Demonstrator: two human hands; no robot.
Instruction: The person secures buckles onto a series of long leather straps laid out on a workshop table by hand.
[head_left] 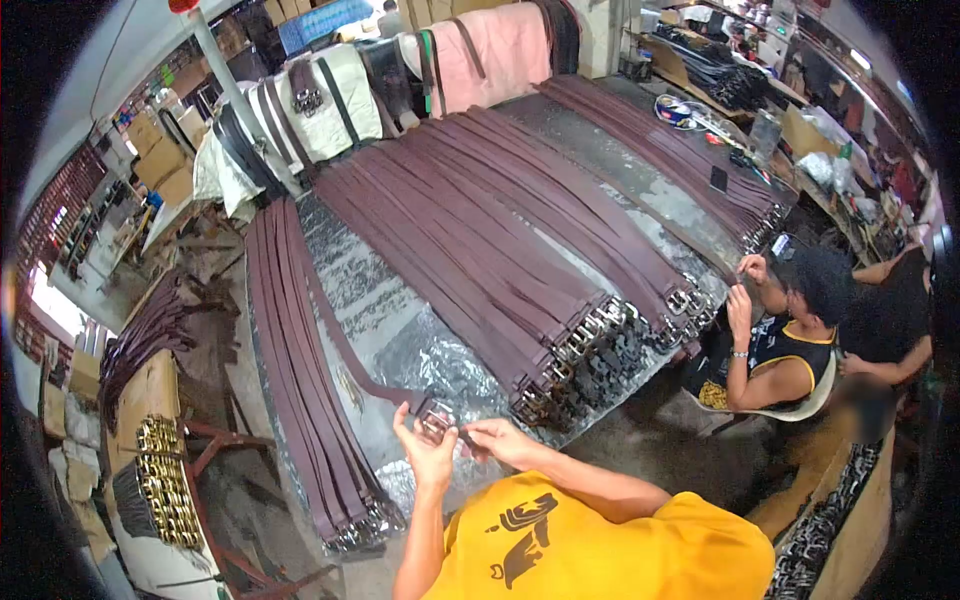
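Note:
A dark brown leather belt (345, 360) stretches across the table towards me, its silver buckle (437, 414) raised at the table's front edge. My left hand (428, 455) grips this belt at the buckle, thumb and fingers around it. Close beside it, my right hand (503, 442) has its fingers pinched together at the buckle's near side; what lies between the fingertips is too small to make out. Left of my hands lies a row of brown belts (300, 400) with buckles at the near end. A larger stack of belts (470, 250) lies to the right.
The long table (375, 270) has a shiny plastic covering. At right a seated co-worker (780, 340) handles a belt, with another person (890, 310) behind. Gold-coloured buckles (168, 485) line a bench at left; dark buckles (825, 520) lie on a board at lower right.

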